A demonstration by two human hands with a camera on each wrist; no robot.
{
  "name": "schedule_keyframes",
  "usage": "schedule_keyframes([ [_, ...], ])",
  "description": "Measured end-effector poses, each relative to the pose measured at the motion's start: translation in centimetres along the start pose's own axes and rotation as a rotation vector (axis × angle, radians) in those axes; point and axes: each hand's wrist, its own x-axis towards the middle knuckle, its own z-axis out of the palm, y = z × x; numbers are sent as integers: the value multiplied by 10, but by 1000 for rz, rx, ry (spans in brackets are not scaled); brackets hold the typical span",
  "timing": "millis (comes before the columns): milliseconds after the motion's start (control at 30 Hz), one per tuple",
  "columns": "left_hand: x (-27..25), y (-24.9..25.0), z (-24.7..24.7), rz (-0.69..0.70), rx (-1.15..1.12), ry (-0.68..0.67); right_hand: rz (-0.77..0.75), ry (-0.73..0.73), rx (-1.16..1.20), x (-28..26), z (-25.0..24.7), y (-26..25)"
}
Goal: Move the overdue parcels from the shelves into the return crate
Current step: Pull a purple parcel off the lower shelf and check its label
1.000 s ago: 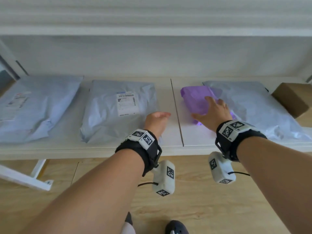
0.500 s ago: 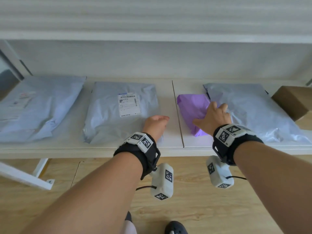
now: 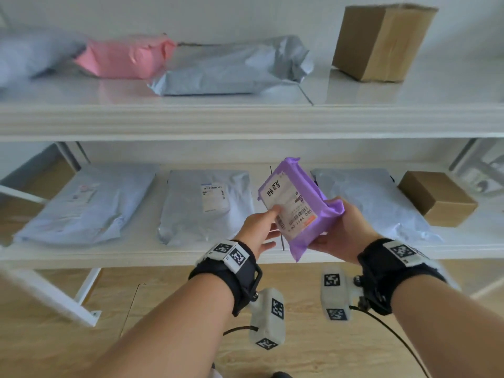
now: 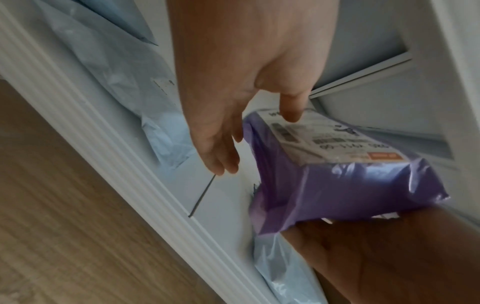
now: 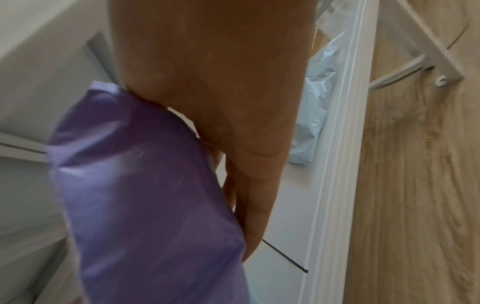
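A purple parcel [image 3: 300,203] with a white shipping label is held in the air in front of the lower shelf [image 3: 136,255], tilted so its label faces me. My right hand [image 3: 346,233] grips its lower right end from behind, fingers wrapped along the plastic [image 5: 142,195]. My left hand [image 3: 259,230] is at the parcel's left edge with its thumb resting on the label; in the left wrist view its other fingers [image 4: 221,162] hang straight and apart from the parcel [image 4: 337,185]. No crate is in view.
On the lower shelf lie three grey mailers [image 3: 84,203], [image 3: 204,205], [image 3: 373,203] and a small brown box [image 3: 436,197]. The upper shelf holds a pink mailer [image 3: 125,58], a grey mailer [image 3: 231,69] and a cardboard box [image 3: 381,42]. Wooden floor lies below.
My right hand has lifted the purple parcel off the lower shelf and turned its label towards me. My left hand rose from the shelf to touch it. The view tilted up.
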Motion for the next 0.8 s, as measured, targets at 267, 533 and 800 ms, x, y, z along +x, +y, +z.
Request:
schedule_keyframes([
  [267,-24,4,12,10,-259,-140,-27,-93,-109,-36,-4,4],
  [533,-39,3,3,98,-2,-28,-143,171,-479,-33,-13,10],
  [800,-63,2,-3,168,870,-72,-373,217,-1213,-53,-7,14],
])
